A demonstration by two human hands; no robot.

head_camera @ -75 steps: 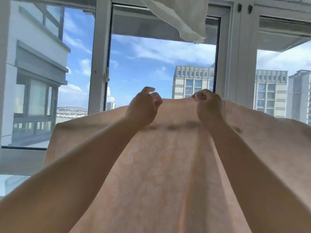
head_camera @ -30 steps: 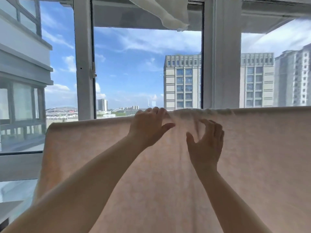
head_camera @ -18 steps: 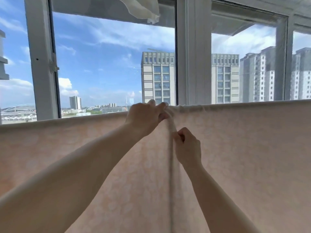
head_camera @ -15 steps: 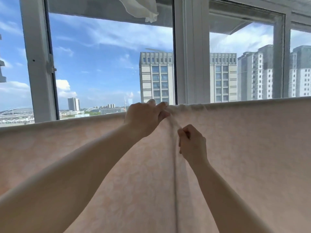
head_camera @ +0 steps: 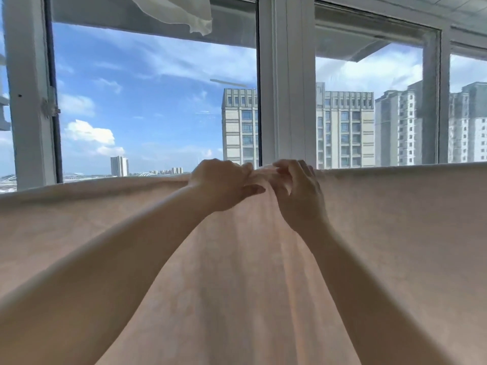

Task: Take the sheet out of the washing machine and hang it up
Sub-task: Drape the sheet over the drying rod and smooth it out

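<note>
A pale peach sheet (head_camera: 395, 233) with a faint pattern hangs across the whole width of the head view, draped over a line that it hides. Its top fold runs level at about mid height. My left hand (head_camera: 221, 185) grips a bunched part of that top fold at the centre. My right hand (head_camera: 300, 196) is right beside it, fingers curled over the same bunch. Creases run down the cloth from where both hands hold it.
Behind the sheet stand tall windows with white frames; a thick white post (head_camera: 287, 83) rises just behind my hands. A white cloth (head_camera: 184, 11) hangs from above at the top. Apartment blocks (head_camera: 345, 127) and sky show through the glass.
My right hand has come up from lower on the sheet to the top fold, beside my left hand. The single crease has spread into several.
</note>
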